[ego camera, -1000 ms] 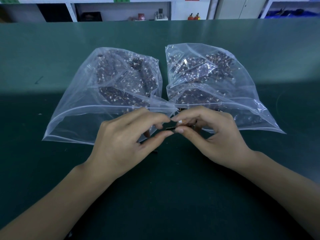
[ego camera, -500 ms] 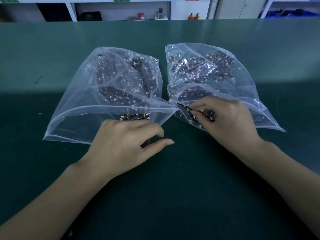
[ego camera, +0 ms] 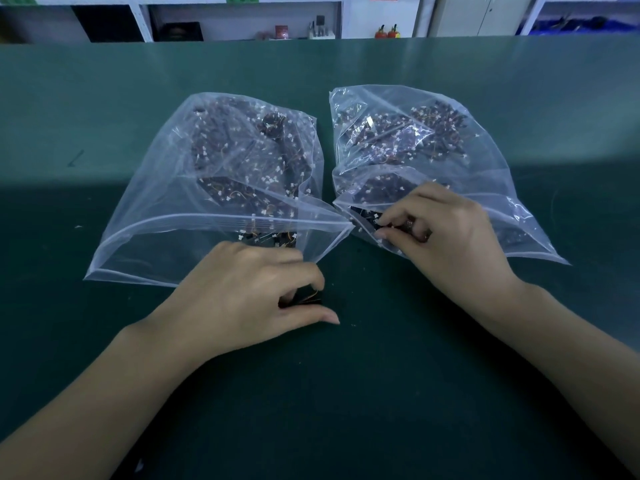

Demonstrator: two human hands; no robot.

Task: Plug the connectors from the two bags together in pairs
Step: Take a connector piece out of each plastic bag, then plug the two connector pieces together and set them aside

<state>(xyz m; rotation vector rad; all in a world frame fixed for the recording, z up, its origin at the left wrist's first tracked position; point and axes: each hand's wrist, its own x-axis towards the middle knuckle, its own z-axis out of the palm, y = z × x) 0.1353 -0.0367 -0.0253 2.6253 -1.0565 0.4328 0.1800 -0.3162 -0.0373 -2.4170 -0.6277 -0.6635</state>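
- The left hand point(ego camera: 242, 292), at centre frame, has its fingers curled down onto the green table point(ego camera: 346, 393), pinching a small dark bundle of wired connectors point(ego camera: 308, 296) just below the left bag's mouth.
- The left bag point(ego camera: 166, 209), clear plastic and open toward the viewer, lies left of centre, holding dark wired connectors with white plugs.
- The right hand point(ego camera: 446, 237), right of centre, reaches into the open mouth of the right bag point(ego camera: 485, 161); its fingertips point(ego camera: 382, 233) pinch connectors there.
- The two bags lie side by side, nearly touching at their near corners.
- Shelves point(ego camera: 242, 15) run along the top of the frame.
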